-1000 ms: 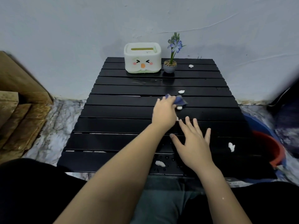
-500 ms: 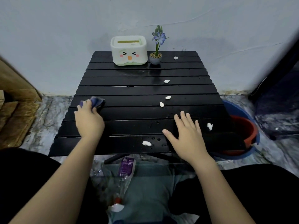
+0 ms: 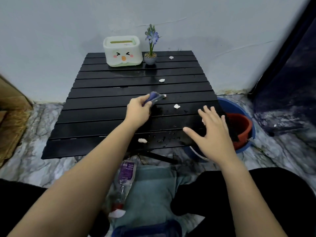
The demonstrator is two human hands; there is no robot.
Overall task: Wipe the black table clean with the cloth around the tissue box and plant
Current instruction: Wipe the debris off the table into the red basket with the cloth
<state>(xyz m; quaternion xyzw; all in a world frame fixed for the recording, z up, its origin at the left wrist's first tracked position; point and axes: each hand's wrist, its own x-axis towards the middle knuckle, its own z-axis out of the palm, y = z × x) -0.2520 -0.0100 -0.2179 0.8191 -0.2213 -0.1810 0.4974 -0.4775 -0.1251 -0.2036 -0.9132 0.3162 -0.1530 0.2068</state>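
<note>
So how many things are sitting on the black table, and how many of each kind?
White scraps: 6, the last half hidden by the right hand
Tissue box: 1
Potted plant: 1
Blue cloth, in the left hand: 1
Total: 9

Table point(image 3: 106, 106) at frame centre, against the wall. Tissue box point(image 3: 122, 51) at its far edge, plant point(image 3: 150, 56) just right of it. Paper scraps point(image 3: 177, 106) scattered across the right half. Left hand point(image 3: 137, 113) with cloth point(image 3: 153, 98) mid-table; right hand point(image 3: 212, 134) at lower right corner. Buckets point(image 3: 242, 127) right of table.
</note>
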